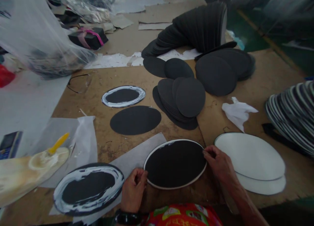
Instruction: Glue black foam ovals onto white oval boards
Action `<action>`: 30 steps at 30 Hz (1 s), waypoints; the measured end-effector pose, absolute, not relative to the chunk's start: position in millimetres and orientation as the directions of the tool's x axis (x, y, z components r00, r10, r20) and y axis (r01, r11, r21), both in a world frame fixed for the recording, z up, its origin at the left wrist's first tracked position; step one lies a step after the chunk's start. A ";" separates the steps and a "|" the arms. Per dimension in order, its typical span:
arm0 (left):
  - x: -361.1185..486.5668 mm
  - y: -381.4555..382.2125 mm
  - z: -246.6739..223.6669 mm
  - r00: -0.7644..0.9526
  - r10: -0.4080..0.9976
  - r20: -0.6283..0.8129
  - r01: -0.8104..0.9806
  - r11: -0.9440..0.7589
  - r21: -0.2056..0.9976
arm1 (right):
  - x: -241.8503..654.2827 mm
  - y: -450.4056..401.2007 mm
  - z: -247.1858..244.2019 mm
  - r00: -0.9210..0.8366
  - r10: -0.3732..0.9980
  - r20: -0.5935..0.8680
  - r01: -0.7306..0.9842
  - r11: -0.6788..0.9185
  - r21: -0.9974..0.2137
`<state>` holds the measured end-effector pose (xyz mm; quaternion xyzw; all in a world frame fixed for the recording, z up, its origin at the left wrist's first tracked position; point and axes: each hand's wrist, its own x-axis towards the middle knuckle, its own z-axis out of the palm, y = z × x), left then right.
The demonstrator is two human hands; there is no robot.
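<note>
A black oval with a thin white rim (175, 164) lies in front of me. My left hand (134, 188) pinches its left edge, and my right hand (218, 160) pinches its right edge. To the left, a black oval with a smeared white ring (88, 190) rests partly on pale paper. Behind sit a second white-ringed oval (123, 96) and a plain black oval (135, 120). Two white ovals (250, 155) overlap on the right, beside my right hand.
Black oval piles (190, 97) and a long fanned stack (196, 26) stand behind. A striped stack (294, 111) and crumpled white paper (237, 112) are at right. At left are a yellow-handled brush (59, 143), glasses (78, 84) and a plastic bag (41, 36).
</note>
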<state>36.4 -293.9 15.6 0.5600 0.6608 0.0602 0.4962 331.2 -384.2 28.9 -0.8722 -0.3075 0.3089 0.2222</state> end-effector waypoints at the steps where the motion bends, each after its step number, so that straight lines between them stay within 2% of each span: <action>1: 35.6 -293.5 13.9 0.124 0.794 -0.595 0.679 0.370 0.635 | 332.3 -383.4 30.3 0.607 0.685 -0.402 0.409 -0.704 -0.581; 9: 36.9 -289.9 14.6 0.123 0.774 -0.622 0.689 0.384 0.614 | 344.0 -378.2 35.7 0.528 0.715 -0.458 0.498 -0.698 -0.516; 30: 43.6 -286.2 24.2 0.120 0.774 -0.622 0.737 0.350 0.578 | 343.2 -379.6 32.5 0.550 0.698 -0.459 0.497 -0.715 -0.491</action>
